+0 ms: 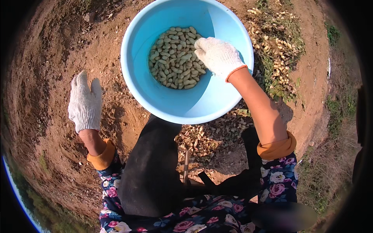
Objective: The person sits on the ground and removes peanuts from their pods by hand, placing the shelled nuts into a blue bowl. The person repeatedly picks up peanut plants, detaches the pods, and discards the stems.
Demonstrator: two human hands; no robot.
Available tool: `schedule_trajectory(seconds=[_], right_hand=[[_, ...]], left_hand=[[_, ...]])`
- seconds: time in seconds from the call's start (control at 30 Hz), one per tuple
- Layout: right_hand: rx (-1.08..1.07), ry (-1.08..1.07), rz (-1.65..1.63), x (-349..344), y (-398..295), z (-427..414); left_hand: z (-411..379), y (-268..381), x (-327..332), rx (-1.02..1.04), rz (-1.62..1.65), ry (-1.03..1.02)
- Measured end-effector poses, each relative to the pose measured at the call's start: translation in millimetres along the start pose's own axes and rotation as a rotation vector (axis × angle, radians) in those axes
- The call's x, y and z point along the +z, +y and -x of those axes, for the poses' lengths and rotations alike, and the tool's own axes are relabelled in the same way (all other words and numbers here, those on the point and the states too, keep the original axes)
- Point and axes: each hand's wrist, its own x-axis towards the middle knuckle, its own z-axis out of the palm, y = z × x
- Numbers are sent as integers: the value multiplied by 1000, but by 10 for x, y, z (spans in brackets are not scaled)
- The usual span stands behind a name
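A light blue plastic tub (186, 113) stands before my knees, and unshelled peanuts (176, 62) cover part of its bottom. My right hand (217, 55), in a white knitted glove with an orange cuff edge, is inside the tub at the right side of the peanuts. Its fingers are curled, with the tips over the edge of the pile; whether they hold a pod is hidden. To the left of the tub, my left hand (85, 102) wears a similar white glove. It appears over bare soil, thumb apart from the fingers, with nothing seen in it.
Pulled peanut plants (276, 52) with pods attached lie right of the tub. Dry leaves (201, 141) cover the ground between my legs, near a narrow wooden piece (186, 166). Brown soil (52, 87) spreads to the left; dry grass (323, 171) grows at the far right.
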Motion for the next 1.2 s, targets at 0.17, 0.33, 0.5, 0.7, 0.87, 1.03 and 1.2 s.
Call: schedule_trajectory(seconds=[0.17,0.33,0.5,0.7,0.87,1.03,1.2], right_hand=[[146,-87,331,438,87,-620],[133,-84,370,664,67,-683],[195,20,-26,435,27,-487],[170,-178,-1378,-177,-125,88],[173,-196,-1724,-214,-315,453],[148,-197,-1786,-288,-431,531],[150,-187,-2015,-266,-532,532]], left_hand=[[-100,309,-137,220,733,344],[28,524,-114,421,1010,294],[143,759,-203,455,1243,-47],[184,1048,-169,241,1384,-424],[158,1148,-83,288,1234,-426],[130,1182,-144,90,1308,-570],[129,1155,-80,362,1303,-322]])
